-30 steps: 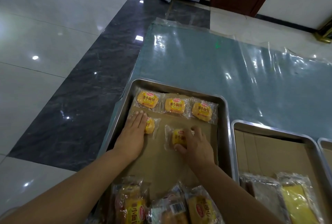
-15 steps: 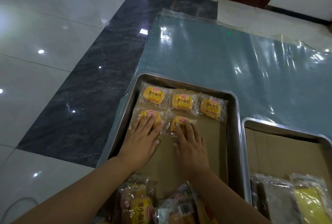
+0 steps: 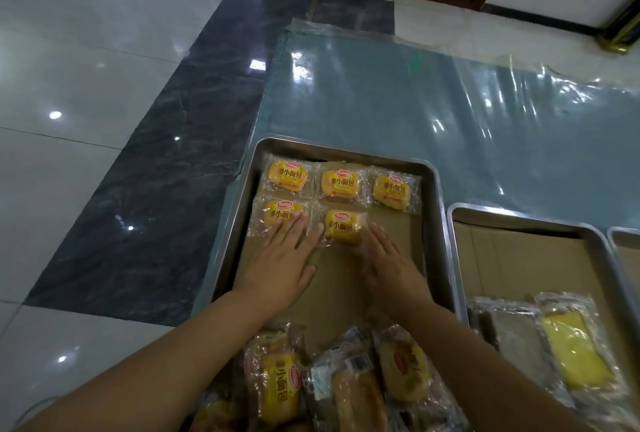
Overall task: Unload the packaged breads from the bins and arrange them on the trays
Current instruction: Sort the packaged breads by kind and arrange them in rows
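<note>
Far left: glossy pale floor tiles (image 3: pixel 86 92), then a dark marble strip (image 3: pixel 166 196). Right of it, a teal mat under a clear plastic sheet (image 3: pixel 398 95) lies on the floor.

Steel tray (image 3: pixel 238 223) sits on the mat's near left corner, lined with cardboard (image 3: pixel 341 296). There are five packaged small breads in it, all yellow in clear wrappers. Far row, left to right: first packet (image 3: pixel 289 177), second packet (image 3: pixel 339 184), third packet (image 3: pixel 393 191), lying edge to edge. Near row: fourth packet (image 3: pixel 277 217) under the first, fifth packet (image 3: pixel 343 226) under the second. The slot under the third shows bare cardboard.

Left hand (image 3: pixel 284 258): palm down on the liner, grip slack, fingers straight and together, tips resting on the fourth packet's near right edge. It holds nothing.

Bottom centre, between the forearms: a loose heap of wrapped breads (image 3: pixel 280 386), its container not visible.

Right hand (image 3: pixel 386 258): slightly blurred, palm down, grip loose, fingers extended and touching the fifth packet's right near corner. It clasps nothing that I can make out.

Second tray (image 3: pixel 519 220) stands just beside the first, also lined with cardboard. At its near end are a greyish packet (image 3: pixel 512 338) and a bright yellow packet (image 3: pixel 575 348), side by side.

Far right edge: the corner of a third tray (image 3: pixel 620 230).
</note>
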`<action>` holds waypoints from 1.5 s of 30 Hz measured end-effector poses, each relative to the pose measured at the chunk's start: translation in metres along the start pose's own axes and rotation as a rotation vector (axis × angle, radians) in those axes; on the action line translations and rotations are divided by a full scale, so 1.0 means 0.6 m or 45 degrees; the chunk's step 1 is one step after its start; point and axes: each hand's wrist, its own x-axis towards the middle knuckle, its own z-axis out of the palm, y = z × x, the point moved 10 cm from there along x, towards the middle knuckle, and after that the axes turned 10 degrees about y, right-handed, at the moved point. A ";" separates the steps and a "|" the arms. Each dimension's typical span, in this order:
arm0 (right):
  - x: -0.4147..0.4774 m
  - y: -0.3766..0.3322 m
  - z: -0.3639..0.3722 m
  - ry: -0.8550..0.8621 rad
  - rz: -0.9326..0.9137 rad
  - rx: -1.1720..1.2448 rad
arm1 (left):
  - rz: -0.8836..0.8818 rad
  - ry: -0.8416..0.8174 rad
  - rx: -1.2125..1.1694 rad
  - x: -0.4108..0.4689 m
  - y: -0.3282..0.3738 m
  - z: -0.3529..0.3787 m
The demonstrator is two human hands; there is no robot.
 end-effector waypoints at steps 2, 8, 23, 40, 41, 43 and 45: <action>-0.028 0.017 -0.021 -0.030 0.028 0.002 | 0.007 -0.053 -0.161 -0.009 0.034 -0.003; -0.142 0.081 -0.078 -0.021 0.258 0.124 | -0.034 -0.377 -0.568 -0.039 0.163 0.020; -0.246 0.086 -0.110 0.007 0.357 0.331 | -0.246 -0.450 -0.868 -0.077 0.266 0.023; -0.066 0.190 -0.086 0.211 0.719 0.748 | -1.068 0.193 -1.190 0.054 0.117 0.032; -0.051 0.186 -0.095 0.236 0.605 0.500 | -1.017 0.236 -1.073 0.069 0.109 0.026; -0.021 0.169 -0.114 0.284 0.376 -0.003 | -0.910 0.307 -0.863 0.095 0.101 0.019; 0.005 0.160 -0.118 0.301 0.238 -0.264 | -0.828 0.331 -0.648 0.118 0.101 0.017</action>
